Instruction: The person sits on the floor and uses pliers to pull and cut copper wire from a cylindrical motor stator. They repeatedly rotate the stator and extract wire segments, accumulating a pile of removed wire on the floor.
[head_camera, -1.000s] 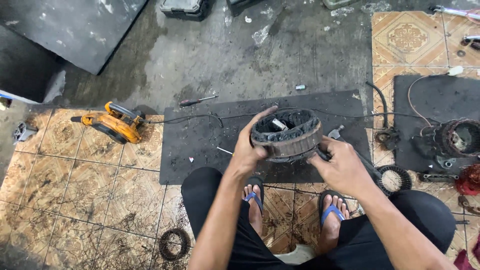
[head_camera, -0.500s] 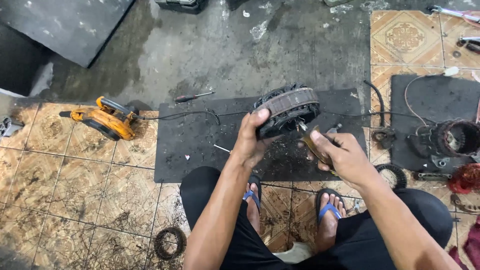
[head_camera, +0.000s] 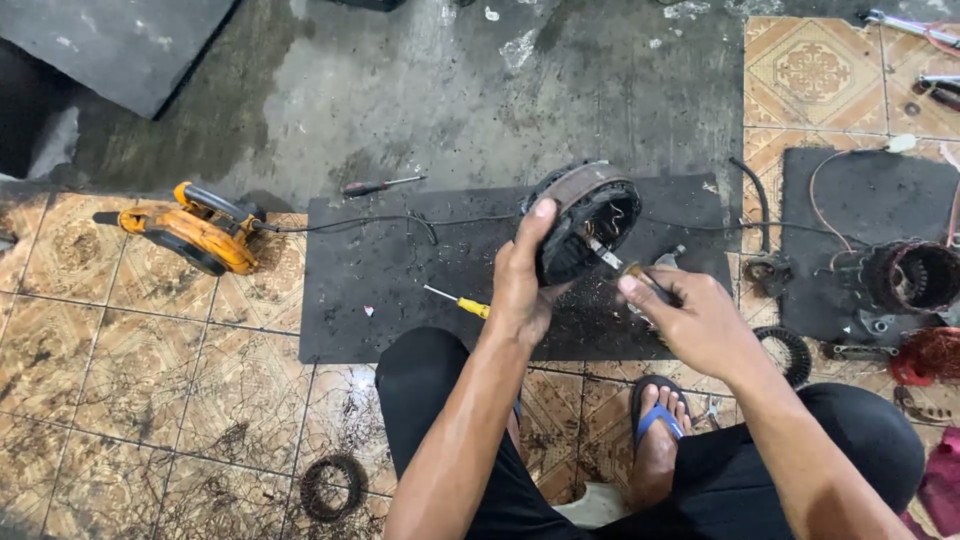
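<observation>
No package, label, sign or screen can be made out anywhere on the floor or the mats. Only tools, motor parts and scraps are seen, and none is shown bearing a readable tag or wrapper.

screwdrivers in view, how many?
3: a dark-handled screwdriver on the concrete beyond the black mat, a yellow-handled one on it, one in the right hand. More may be hidden.

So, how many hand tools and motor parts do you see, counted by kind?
Screwdrivers: 3 (dark-handled screwdriver, yellow-handled screwdriver, one in the right hand)
Stators: 2 (one in the left hand, another stator)
Orange blower: 1
Total: 6
</observation>
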